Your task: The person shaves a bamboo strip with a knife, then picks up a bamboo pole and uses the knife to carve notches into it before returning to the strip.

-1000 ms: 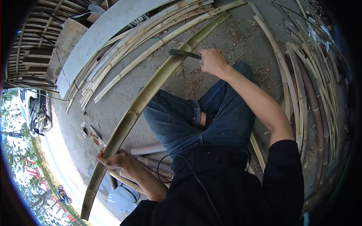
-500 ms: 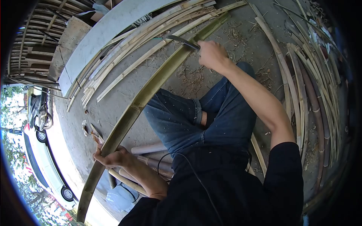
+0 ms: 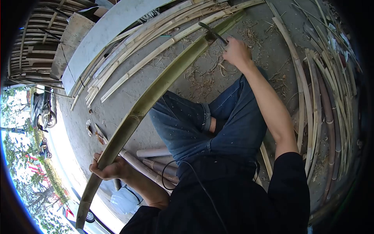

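Observation:
A long split bamboo length [image 3: 156,89], hollow side up, slants across my lap from lower left to upper right. My left hand [image 3: 111,168] is wrapped round its lower part. In my right hand [image 3: 238,52] is a curved knife [image 3: 212,32], held by its handle, which my fist hides. Its dark blade lies across the bamboo near a node toward the far end. My crossed legs in jeans [image 3: 183,121] are beneath, flecked with shavings.
Split bamboo strips [image 3: 132,66] lie at the upper left beside a pale curved panel [image 3: 113,31]. More strips [image 3: 331,82] and dark poles [image 3: 329,124] are on the right. Shavings [image 3: 200,80] litter the floor. Bamboo pieces [image 3: 154,152] and a plastic bag [image 3: 125,199] sit by my left arm.
My right hand and the curved knife have moved up and right along the bamboo, toward its far end. My left hand has shifted slightly down and left, still gripping. The white car has largely left view.

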Demonstrator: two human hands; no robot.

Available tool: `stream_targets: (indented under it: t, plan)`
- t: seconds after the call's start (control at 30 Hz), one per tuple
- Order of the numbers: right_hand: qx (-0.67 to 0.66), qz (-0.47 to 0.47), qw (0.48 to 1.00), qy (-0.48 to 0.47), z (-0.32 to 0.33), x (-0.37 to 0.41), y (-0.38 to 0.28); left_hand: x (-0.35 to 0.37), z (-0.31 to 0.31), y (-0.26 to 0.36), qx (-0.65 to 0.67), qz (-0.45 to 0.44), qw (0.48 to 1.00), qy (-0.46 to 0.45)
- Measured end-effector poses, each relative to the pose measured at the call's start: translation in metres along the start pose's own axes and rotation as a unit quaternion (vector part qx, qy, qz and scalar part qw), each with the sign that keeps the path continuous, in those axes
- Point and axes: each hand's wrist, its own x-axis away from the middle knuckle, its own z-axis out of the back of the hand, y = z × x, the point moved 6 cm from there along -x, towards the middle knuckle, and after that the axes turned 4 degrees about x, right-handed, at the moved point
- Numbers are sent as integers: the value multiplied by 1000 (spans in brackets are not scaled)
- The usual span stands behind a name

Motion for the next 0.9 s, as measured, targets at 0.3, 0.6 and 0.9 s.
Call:
stream_targets:
  t: [0.3, 0.6, 0.9]
  plan:
    - [-4, 67, 996, -61, -12, 9, -37, 3, 2, -9, 39, 168, 982, 74]
    - [89, -47, 993, -67, 12, -28, 22, 12, 2, -4, 61, 139, 984, 94]
    - [32, 58, 997, -46, 7, -12, -26, 9, 5, -18, 45, 171, 979, 103]
